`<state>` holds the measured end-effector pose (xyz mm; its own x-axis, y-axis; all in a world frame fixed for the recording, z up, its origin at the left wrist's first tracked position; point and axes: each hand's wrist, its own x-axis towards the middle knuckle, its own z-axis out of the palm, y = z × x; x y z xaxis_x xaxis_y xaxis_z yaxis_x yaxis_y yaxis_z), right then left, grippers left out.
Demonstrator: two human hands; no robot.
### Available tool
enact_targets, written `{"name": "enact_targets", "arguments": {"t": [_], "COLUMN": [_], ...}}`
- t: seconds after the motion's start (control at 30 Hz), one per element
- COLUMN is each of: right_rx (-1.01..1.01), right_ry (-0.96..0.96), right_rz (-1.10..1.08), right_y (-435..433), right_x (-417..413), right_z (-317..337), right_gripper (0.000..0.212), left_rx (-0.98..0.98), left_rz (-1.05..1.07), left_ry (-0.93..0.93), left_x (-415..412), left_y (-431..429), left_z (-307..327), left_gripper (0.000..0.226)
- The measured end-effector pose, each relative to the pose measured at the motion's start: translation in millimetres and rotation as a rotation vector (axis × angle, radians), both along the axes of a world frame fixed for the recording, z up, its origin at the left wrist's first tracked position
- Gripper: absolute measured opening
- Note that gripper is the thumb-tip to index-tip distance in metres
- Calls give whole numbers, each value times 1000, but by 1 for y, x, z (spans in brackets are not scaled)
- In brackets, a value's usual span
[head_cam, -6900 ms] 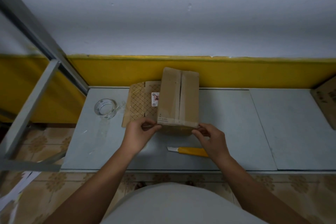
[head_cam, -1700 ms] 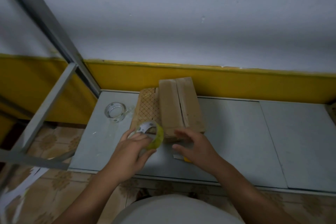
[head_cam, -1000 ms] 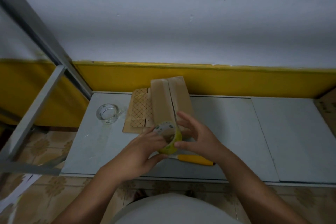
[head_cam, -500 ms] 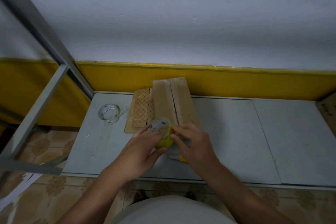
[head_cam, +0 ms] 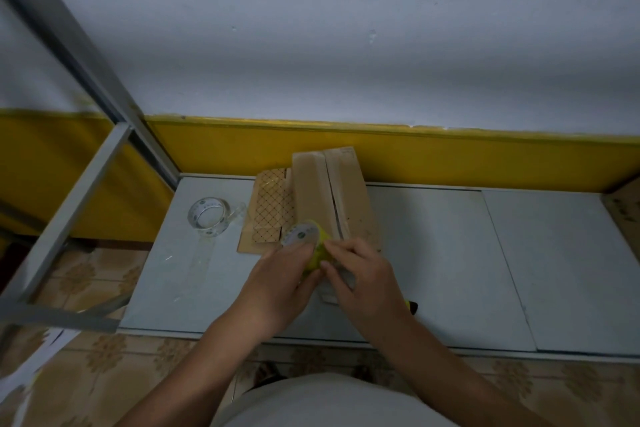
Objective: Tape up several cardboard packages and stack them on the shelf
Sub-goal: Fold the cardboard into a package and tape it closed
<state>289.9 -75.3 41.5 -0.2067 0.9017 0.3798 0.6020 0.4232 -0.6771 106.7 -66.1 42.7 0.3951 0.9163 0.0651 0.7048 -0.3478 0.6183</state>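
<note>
**packrat:** ok, what's on show, biggest stuff first?

**shelfie:** The upper frame is mostly filled by a pale wall [head_cam: 346, 45], with a yellow band [head_cam: 450, 156] painted along its foot. Below that, a grey shelf [head_cam: 433, 253] of flat panels is spread across the middle. A metal frame [head_cam: 71, 208] is slanted down the left side, and tiled floor is seen under it.

**packrat:** and the box?

**shelfie:** The box [head_cam: 353, 204] is set on the shelf at centre frame, its far end up against the band. Its two top flaps are folded in, with a seam shown between them. A second box [head_cam: 623, 208] is cut off by the right edge, well apart.

**packrat:** hands?

**shelfie:** Both are brought together at the box's near end. The left hand [head_cam: 280, 274] is curled round the yellow roll [head_cam: 301, 236], thumb underneath, and the roll is held on edge at the box's near left corner. The right hand [head_cam: 360, 270] is pinched on the roll's yellow rim by thumb and forefinger, the other fingers tucked in. Whether a loose tape end is caught there can't be told, same for whether the roll is touching the box.

**packrat:** small bits?

**shelfie:** A flat card [head_cam: 270, 208] with a diamond print is laid against the box's left side. A clear roll [head_cam: 211, 230] is lying flat further left, near the card. A cutter [head_cam: 412, 305] is mostly hidden under the right wrist, only a yellow-and-black tip is shown.
</note>
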Motion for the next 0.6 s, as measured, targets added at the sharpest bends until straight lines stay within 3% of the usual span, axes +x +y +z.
{"name": "enact_targets", "arguments": {"t": [0.1, 0.2, 0.3, 0.6], "right_rx": [-69, -202, -262, -449], "right_ry": [79, 212, 241, 386], "right_rz": [-29, -89, -103, -159], "right_y": [2, 8, 9, 17], "right_x": [2, 10, 11, 17], "right_z": [0, 3, 5, 0], "right_gripper": [29, 27, 31, 29], "left_rx": [-24, 2, 27, 36], "left_rz": [-19, -38, -26, -42], "left_ry": [17, 29, 90, 240], "left_x": [1, 3, 4, 4], "left_y": [0, -2, -2, -2], "left_z": [5, 9, 10, 15], "left_gripper": [17, 13, 8, 27]}}
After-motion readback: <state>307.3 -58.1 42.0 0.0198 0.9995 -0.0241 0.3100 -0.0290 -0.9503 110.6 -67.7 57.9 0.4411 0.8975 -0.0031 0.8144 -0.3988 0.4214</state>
